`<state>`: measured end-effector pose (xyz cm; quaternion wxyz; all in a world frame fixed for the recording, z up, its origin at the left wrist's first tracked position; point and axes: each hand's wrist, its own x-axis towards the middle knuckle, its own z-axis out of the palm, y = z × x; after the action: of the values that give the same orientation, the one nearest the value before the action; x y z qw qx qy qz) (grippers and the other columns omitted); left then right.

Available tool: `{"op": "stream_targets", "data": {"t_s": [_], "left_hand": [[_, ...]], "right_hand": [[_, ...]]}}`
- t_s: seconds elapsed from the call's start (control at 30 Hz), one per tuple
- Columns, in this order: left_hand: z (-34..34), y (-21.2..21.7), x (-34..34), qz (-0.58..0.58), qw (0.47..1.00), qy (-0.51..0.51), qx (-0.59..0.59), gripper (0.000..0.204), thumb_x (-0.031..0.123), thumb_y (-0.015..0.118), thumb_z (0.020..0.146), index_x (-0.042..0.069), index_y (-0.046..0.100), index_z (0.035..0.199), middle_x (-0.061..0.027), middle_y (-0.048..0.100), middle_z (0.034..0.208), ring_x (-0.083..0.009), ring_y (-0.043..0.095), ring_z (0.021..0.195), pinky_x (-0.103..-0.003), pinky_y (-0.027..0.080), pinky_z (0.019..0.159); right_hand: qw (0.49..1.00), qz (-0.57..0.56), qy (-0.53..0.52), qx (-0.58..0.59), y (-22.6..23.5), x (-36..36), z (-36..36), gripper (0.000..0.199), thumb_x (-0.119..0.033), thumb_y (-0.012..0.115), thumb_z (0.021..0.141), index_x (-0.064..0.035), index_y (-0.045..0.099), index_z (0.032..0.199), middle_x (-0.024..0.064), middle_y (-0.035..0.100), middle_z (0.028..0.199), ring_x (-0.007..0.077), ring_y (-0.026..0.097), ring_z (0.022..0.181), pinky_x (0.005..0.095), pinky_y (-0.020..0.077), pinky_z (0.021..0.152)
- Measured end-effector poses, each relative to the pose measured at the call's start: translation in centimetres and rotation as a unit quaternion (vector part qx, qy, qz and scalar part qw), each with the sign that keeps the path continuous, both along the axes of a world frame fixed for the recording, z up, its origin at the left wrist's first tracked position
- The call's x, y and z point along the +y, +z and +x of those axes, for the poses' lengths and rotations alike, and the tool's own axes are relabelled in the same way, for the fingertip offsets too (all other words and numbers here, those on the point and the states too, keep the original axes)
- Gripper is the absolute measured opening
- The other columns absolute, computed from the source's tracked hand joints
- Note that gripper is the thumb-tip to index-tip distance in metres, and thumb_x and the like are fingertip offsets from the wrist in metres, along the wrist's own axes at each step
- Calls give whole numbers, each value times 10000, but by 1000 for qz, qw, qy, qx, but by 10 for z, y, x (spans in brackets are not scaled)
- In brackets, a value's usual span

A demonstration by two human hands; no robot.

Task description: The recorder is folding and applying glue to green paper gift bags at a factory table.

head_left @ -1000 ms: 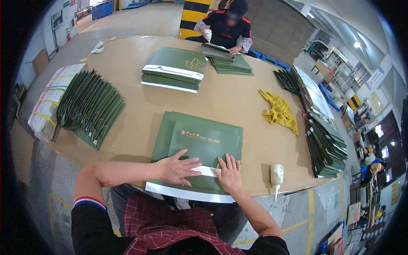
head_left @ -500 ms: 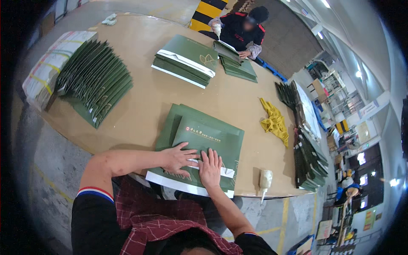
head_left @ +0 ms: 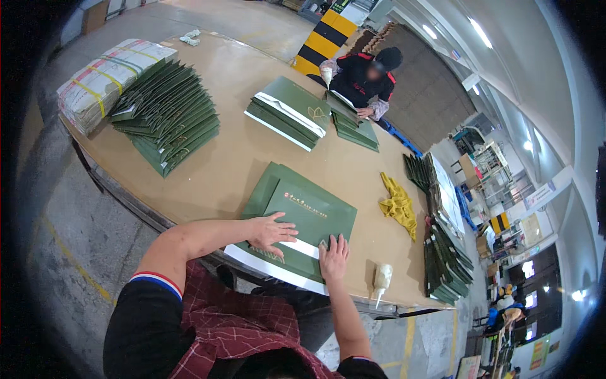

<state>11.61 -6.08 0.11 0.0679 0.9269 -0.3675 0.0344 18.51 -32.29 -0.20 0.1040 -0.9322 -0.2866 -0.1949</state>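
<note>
Big and round, the brown desk (head_left: 221, 158) fills the middle of the picture. Both hands lie flat with fingers spread on a green paper bag (head_left: 303, 215) at the lower middle: left hand (head_left: 270, 231), right hand (head_left: 333, 258). Finished bags (head_left: 165, 120) sit piled at the upper left; this one is not finished.

Both hands lie on the folder (head_left: 303, 221) at the table's (head_left: 227, 158) near edge; bottle (head_left: 381, 278) just right, cloth (head_left: 399, 205) behind it, fanned stack (head_left: 167, 120) far left
</note>
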Motion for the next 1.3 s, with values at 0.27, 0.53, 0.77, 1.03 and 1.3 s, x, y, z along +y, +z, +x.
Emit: {"op": "stream_targets", "data": {"t_s": [0.27, 0.53, 0.77, 1.03, 1.3], "left_hand": [[-72, 12, -28, -478, 761, 393, -195, 514, 103, 591, 742, 98, 395, 1218, -147, 409, 1206, -287, 350, 1173, -432, 276, 971], [-97, 6, -28, -619, 682, 387, -48, 226, 39, 628, 742, 23, 481, 913, -82, 517, 783, -189, 557, 685, -290, 468, 611], [-92, -9, -21, -524, 804, 282, 2, 159, 76, 617, 749, 1, 525, 855, -125, 510, 795, -246, 544, 723, -323, 449, 648], [-68, -26, 13, -326, 940, 34, -94, 166, 167, 595, 723, 10, 574, 772, -102, 484, 792, -241, 503, 764, -319, 446, 669], [-51, -4, 38, -60, 953, -118, -272, 141, 227, 529, 708, 93, 524, 665, -46, 481, 788, -189, 469, 771, -296, 381, 634]], "right_hand": [[969, -178, 62, -159, 13, 4, -7, 335, -244, 464, 833, -150, 484, 1154, 115, 385, 1283, 300, 319, 1217, 513, 205, 1003], [934, 1, 354, -44, 80, 51, -51, 388, -38, 541, 624, -81, 540, 1009, 66, 574, 914, 233, 548, 786, 335, 463, 687], [899, 30, 198, 390, 95, 77, -44, 245, -58, 522, 766, -75, 522, 1011, 125, 620, 879, 236, 605, 771, 314, 488, 691], [812, -184, 309, 459, 72, 101, -29, 157, -183, 567, 799, -41, 560, 866, 144, 602, 820, 289, 592, 777, 357, 466, 678], [869, -305, 298, 251, 69, 115, -47, 354, -351, 472, 846, -2, 480, 901, 205, 586, 793, 369, 571, 766, 450, 447, 672]]}}
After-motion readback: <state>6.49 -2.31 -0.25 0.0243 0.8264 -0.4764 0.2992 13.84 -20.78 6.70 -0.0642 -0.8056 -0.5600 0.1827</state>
